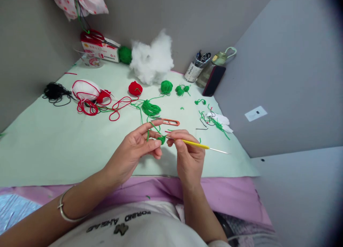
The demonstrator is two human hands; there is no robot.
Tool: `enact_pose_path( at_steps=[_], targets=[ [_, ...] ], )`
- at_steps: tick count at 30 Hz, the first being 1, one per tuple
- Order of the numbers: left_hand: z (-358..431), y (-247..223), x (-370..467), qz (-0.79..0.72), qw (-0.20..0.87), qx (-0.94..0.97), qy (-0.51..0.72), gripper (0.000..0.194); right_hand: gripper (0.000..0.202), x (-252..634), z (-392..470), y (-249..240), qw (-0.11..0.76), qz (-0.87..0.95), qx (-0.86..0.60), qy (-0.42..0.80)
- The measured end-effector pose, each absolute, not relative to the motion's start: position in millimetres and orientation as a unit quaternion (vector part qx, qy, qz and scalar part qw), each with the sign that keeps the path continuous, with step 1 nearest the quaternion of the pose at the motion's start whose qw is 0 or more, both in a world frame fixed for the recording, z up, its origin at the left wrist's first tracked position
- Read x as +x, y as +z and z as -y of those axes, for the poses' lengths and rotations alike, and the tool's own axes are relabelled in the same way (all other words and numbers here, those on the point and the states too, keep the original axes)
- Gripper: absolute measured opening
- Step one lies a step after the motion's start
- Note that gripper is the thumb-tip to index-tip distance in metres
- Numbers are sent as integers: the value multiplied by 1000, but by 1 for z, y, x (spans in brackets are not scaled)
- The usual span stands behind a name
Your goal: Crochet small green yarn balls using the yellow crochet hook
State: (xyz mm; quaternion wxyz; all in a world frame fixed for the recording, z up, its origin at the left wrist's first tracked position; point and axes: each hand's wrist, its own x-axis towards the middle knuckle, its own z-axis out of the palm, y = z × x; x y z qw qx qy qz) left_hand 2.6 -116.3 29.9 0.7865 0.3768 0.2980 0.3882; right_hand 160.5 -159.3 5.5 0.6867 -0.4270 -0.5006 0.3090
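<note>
Between the thumb and fingers of my left hand (143, 141) is a small green crochet piece (162, 139). Green yarn runs over the raised index finger of that hand. My right hand (189, 152) grips a crochet hook (197, 144) by its yellow handle, with one metal end pointing right. The hook's other end meets the green piece, though its exact place in the stitches is too small to make out. Just beyond my fingers lie orange thread snips (171, 122) and a loose green yarn bundle (150, 108).
Red yarn (135, 88), a green ball (166, 87), white yarn (85, 90) and black yarn (55, 92) lie across the table. White stuffing (152, 59), red-handled scissors (93, 36), a pen cup (193, 71), a bottle (206, 73) and a phone (214, 80) stand along the back. Yarn scraps (218, 125) lie right.
</note>
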Motion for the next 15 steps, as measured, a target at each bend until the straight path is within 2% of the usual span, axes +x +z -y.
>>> enact_pose_path(
  at_steps=[4, 7, 11, 15],
  targets=[
    [116, 29, 2, -294, 797, 364, 382, 59, 13, 159, 160, 7, 680, 513, -446, 276],
    [115, 28, 1, -292, 795, 367, 383, 56, 12, 161, 159, 7, 688, 471, -446, 327],
    [115, 29, 1, -289, 795, 374, 379, 49, 21, 164, 155, 8, 703, 415, -413, 404],
    [116, 30, -1, -300, 788, 384, 375, 47, 22, 165, 155, 10, 700, 426, -394, 415]
  ],
)
